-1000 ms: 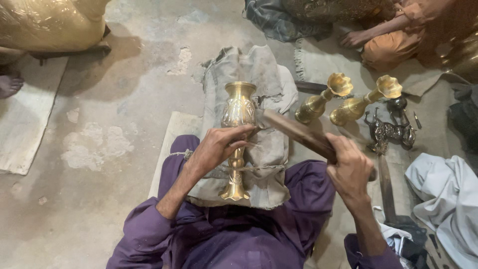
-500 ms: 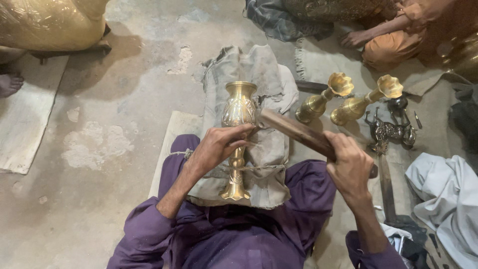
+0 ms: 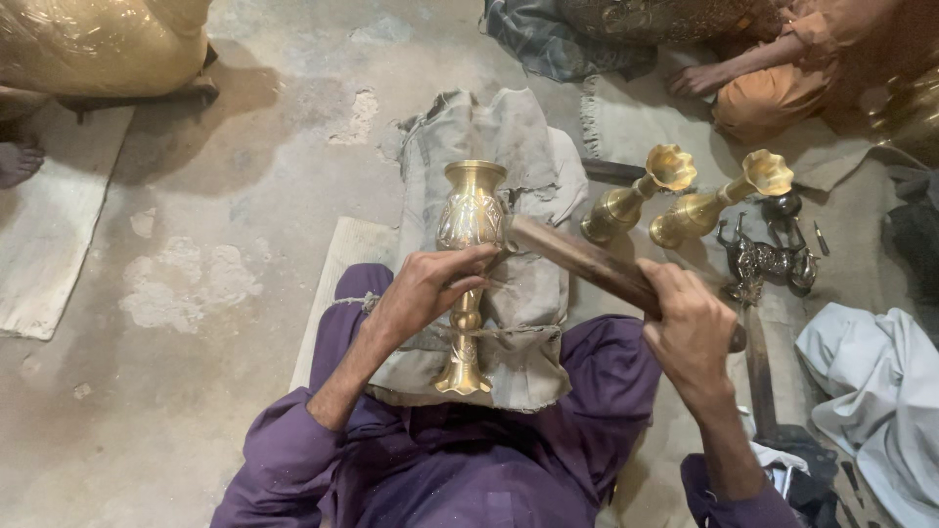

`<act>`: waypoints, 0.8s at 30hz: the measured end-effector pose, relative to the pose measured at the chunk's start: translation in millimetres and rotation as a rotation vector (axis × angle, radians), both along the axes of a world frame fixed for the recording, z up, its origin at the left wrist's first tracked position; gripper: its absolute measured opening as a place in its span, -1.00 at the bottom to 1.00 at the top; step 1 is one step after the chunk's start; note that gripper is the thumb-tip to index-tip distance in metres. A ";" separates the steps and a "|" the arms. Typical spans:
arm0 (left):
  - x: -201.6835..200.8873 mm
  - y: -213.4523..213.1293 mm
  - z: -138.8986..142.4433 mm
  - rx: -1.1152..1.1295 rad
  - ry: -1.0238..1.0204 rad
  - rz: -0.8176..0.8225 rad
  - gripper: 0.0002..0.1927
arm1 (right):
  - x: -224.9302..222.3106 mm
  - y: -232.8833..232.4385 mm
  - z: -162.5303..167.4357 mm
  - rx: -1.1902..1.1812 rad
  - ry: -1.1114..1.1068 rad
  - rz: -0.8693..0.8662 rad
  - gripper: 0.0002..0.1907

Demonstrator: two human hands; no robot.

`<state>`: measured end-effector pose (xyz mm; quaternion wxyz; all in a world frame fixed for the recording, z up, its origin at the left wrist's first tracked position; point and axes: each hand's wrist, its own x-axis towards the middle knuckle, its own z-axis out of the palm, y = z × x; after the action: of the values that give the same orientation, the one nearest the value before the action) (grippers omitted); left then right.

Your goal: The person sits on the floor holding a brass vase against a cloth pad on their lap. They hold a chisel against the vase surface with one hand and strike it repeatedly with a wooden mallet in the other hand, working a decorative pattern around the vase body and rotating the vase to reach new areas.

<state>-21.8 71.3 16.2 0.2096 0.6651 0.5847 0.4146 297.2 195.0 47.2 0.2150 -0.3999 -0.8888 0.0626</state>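
Observation:
A tall brass vase [image 3: 470, 210] lies lengthwise on a grey cloth pad [image 3: 509, 147] over my lap, its mouth pointing away from me and its foot near my belly. My left hand [image 3: 423, 291] grips the vase around its narrow stem. My right hand [image 3: 691, 328] is closed on the handle of a dark wooden mallet [image 3: 577, 259], whose far end rests against the side of the vase's body. My purple sleeves and trousers fill the lower part of the view.
Two more brass vases [image 3: 626, 200] [image 3: 706, 205] lie on the floor to the right, beside a dark metal figurine [image 3: 768, 256]. A white cloth [image 3: 875, 391] is at the right edge. Another person [image 3: 773, 78] sits at top right. A plastic-wrapped bundle [image 3: 93, 44] sits top left.
The mallet's end has dipped slightly toward the vase body and my right hand has shifted a little. The vase and my left hand have stayed put.

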 end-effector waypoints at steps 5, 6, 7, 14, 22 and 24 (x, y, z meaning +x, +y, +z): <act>-0.5 -0.7 -0.4 0.031 0.028 -0.002 -0.51 | -1.6 1.0 -0.5 -0.305 0.256 0.068 -0.50; -0.2 -0.2 -0.5 0.052 0.032 -0.007 -0.51 | -1.4 1.7 -0.7 -0.121 0.086 0.047 -0.46; 0.2 -0.2 -0.5 0.039 0.015 -0.002 -0.51 | -1.1 2.1 -0.5 0.063 -0.083 0.026 -0.41; 0.0 -1.9 1.2 -0.017 -0.007 0.020 -0.50 | -0.6 3.7 0.3 -0.142 0.015 -0.001 -0.31; -1.0 -0.4 -6.0 0.034 -0.001 -0.001 -0.51 | -0.4 6.1 -1.1 -0.078 -0.094 0.037 -0.27; -1.4 0.0 -9.4 -0.022 -0.009 0.006 -0.50 | -1.3 6.0 -0.5 0.024 -0.028 -0.001 -0.35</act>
<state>-23.1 71.3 6.7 0.2185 0.6591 0.5902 0.4117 295.9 201.0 46.7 0.2076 -0.3984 -0.8922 0.0464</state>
